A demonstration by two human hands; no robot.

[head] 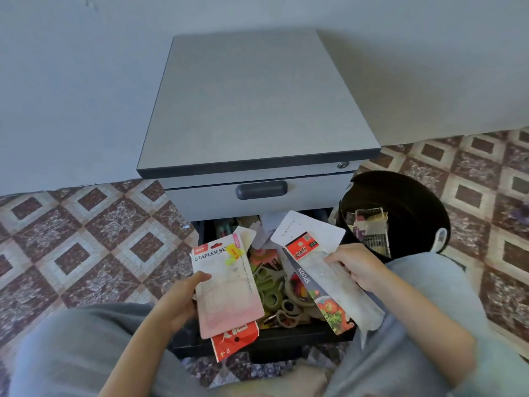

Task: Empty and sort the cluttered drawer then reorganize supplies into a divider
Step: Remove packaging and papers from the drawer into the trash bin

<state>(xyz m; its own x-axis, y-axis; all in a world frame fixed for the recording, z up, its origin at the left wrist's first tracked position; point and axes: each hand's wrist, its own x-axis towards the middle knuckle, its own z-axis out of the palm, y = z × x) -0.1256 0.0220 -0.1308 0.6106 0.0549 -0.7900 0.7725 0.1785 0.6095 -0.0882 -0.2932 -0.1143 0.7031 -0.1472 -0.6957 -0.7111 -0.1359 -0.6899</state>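
Grip of the left hand [179,303] clasped a pink stapler pack [229,290] reading "STAPLER SET", a red pack [234,339] marked "P-4" beneath, the grip of the right hand [359,267] held a "gsoft" packet [343,290] over a "SPOON" packet [329,309], and all hid much of the jumble in the open drawer [300,340].

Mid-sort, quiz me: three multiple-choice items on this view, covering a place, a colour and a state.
1. Where is the bin? A. right of the cabinet B. on the cabinet C. in the drawer
2. The bin's colour? A. white B. black C. yellow
3. The left hand is: A. empty B. gripping the stapler set pack C. on a handle
Answers: 1 A, it stands on the floor by the cabinet's right side; 2 B, its wall is black; 3 B, its thumb lies over the pack's face.
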